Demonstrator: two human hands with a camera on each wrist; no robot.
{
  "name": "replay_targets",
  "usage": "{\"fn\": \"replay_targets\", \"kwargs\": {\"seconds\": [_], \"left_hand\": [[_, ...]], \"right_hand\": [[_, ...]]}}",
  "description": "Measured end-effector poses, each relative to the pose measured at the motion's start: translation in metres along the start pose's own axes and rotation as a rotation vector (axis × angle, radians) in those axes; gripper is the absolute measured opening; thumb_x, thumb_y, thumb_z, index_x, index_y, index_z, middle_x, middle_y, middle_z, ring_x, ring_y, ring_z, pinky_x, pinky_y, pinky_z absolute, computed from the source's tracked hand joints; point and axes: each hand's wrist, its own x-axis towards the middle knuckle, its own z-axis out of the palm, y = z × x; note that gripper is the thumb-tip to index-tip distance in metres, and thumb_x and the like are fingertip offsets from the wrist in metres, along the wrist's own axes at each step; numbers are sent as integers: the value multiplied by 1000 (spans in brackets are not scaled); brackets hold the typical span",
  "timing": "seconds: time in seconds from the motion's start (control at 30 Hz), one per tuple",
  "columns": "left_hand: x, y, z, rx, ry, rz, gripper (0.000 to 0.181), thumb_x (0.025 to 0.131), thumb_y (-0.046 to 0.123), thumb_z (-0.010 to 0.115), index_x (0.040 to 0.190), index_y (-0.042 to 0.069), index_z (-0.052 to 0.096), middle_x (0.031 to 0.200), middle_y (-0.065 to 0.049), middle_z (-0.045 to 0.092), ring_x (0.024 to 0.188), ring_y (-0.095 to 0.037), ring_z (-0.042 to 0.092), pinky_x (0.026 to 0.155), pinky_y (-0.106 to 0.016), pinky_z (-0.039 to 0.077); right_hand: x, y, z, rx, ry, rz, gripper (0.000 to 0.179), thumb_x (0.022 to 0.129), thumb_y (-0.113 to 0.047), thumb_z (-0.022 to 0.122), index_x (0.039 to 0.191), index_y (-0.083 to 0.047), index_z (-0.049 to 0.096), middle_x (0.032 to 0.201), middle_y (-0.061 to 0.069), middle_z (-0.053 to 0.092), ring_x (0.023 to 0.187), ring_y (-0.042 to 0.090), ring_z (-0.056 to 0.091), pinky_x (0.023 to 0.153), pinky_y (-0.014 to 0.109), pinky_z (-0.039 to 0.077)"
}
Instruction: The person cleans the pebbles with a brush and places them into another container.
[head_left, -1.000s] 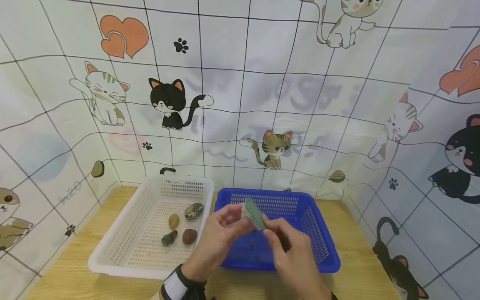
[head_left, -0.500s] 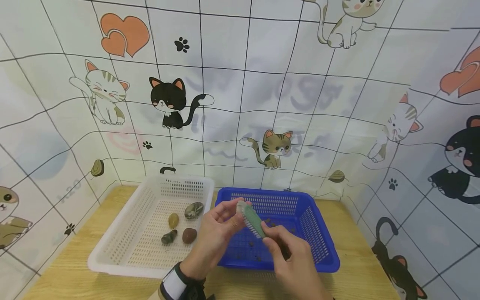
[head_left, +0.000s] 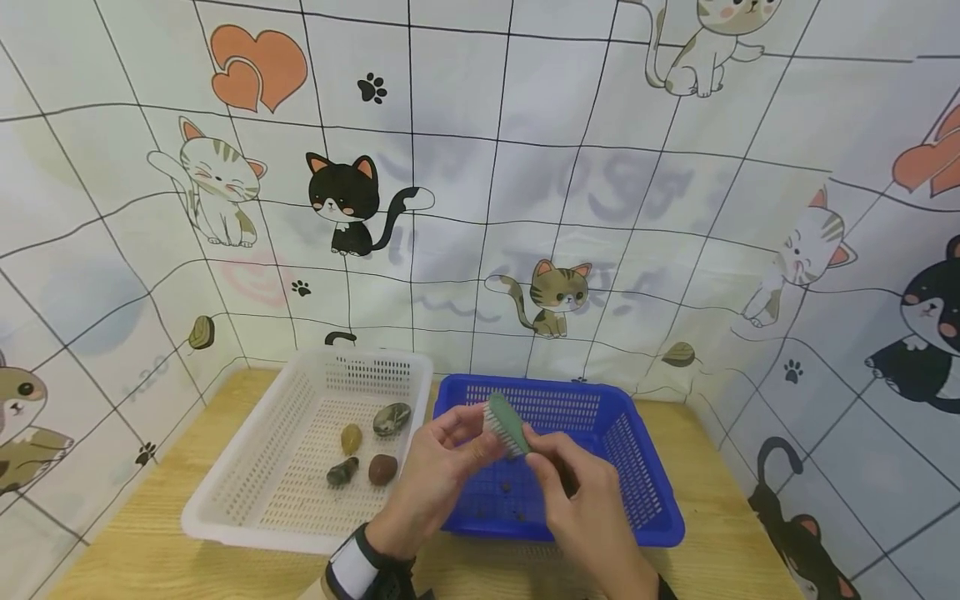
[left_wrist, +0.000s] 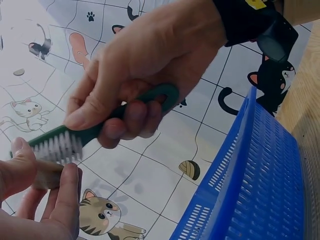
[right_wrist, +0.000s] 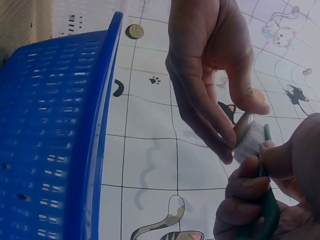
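Note:
My right hand grips the handle of a green scrubbing brush with white bristles. Its bristles press on a small brownish stone, which my left hand pinches between thumb and fingers. Both hands are above the near part of a blue plastic basket. From the head view the brush and fingers mostly hide the stone; the right wrist view shows its edge beside the bristles.
A white plastic basket stands to the left, holding several stones, among them a reddish-brown one and a mottled one. Small dark bits lie in the blue basket. Behind the wooden table hangs a cat-print sheet.
Over the stone the brush slid toward the left fingers and down, then back up to the right. Both hands keep their holds. The head view has shifted slightly.

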Motion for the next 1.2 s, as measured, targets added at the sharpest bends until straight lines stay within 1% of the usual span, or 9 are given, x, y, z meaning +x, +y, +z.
{"fn": "replay_targets", "kwargs": {"seconds": [0.27, 0.43, 0.53, 0.67, 0.77, 0.8, 0.93, 1.1, 1.2], "left_hand": [[-2, 8, 0, -36, 29, 24, 67, 106, 15, 88, 162, -7, 58, 143, -5, 81, 131, -17, 80, 118, -37, 67], [-3, 11, -2, -11, 43, 38, 65, 107, 15, 86, 162, -4, 59, 148, -5, 82, 137, -15, 78, 118, -34, 66], [-2, 11, -4, -1, 26, 29, 57, 107, 14, 87, 158, -1, 65, 145, -4, 84, 137, -15, 78, 117, -33, 66], [-3, 9, -5, 19, -8, -1, 49, 104, 13, 89, 149, 1, 72, 134, -3, 87, 129, -17, 81, 115, -34, 67], [-5, 8, -4, 33, -22, -23, 50, 102, 12, 91, 146, -2, 72, 130, -4, 87, 121, -18, 84, 113, -35, 68], [-6, 8, -4, 32, -27, -33, 52, 102, 12, 92, 147, -3, 71, 131, -6, 86, 120, -18, 85, 112, -35, 69], [-9, 8, -2, 36, -64, -58, 60, 105, 11, 88, 157, -6, 64, 146, -16, 80, 125, -20, 84, 113, -38, 70], [-10, 10, -1, 37, -43, -17, 58, 109, 13, 84, 161, -2, 62, 157, -20, 74, 128, -21, 83, 116, -39, 68], [-10, 13, -4, 51, -28, 3, 57, 110, 14, 84, 160, -1, 62, 159, -20, 73, 130, -21, 83, 117, -39, 68]], "right_hand": [[-8, 0, -3, -33, 11, 22, 26, 108, 4, 77, 125, -14, 83, 136, 13, 86, 73, -4, 64, 55, 17, 57], [-13, -6, -1, -18, -5, -41, 30, 107, 7, 78, 129, -13, 82, 133, 13, 87, 68, -5, 57, 52, 15, 54], [-9, -9, 2, -9, 1, -86, 33, 106, 9, 78, 131, -11, 82, 130, 13, 88, 68, -5, 56, 53, 14, 52], [-1, -12, 3, -15, 5, -83, 31, 107, 6, 78, 131, -12, 82, 130, 11, 88, 71, -3, 59, 55, 15, 54], [2, -10, 2, -42, 1, -45, 27, 109, 3, 77, 128, -14, 83, 132, 8, 88, 74, -3, 63, 56, 16, 56], [3, -9, 1, -55, 3, -30, 26, 109, 3, 77, 127, -14, 83, 127, 7, 89, 73, -3, 63, 56, 16, 55], [0, -2, -5, -91, 11, 29, 24, 109, 4, 76, 124, -14, 82, 127, 7, 89, 77, -2, 68, 58, 19, 59], [-4, 6, -14, -102, 25, 171, 21, 113, -3, 74, 124, -19, 82, 134, 2, 87, 78, 2, 66, 61, 22, 60], [-7, 9, -19, -114, 35, 258, 22, 114, -5, 73, 127, -21, 83, 114, -3, 87, 78, 6, 67, 62, 24, 60]]}}
